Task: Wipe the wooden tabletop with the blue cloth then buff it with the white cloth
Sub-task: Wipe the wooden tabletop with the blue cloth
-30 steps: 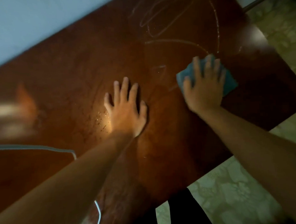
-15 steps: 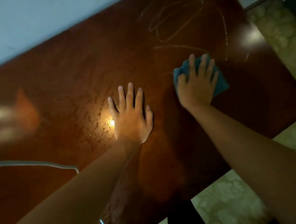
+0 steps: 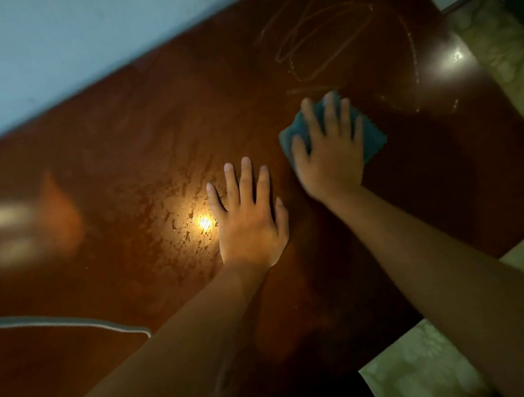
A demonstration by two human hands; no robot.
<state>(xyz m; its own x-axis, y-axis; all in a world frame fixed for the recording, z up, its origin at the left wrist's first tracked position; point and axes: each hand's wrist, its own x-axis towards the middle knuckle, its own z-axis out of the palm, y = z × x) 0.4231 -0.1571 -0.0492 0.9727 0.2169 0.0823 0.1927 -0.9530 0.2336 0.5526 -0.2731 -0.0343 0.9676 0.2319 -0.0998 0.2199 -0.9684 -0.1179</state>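
Head view: the right hand (image 3: 328, 151) presses flat, fingers straight and spread, on the folded blue cloth (image 3: 373, 136) lying on the glossy reddish-brown wooden tabletop (image 3: 129, 163). Just beside it, the left hand (image 3: 249, 217) rests flat, fingers straight, on bare wood. Wet streaks (image 3: 321, 41) curve beyond the right hand.

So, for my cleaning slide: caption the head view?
Right hand presses blue cloth onto wet wooden tabletop; left hand rests flat beside it.
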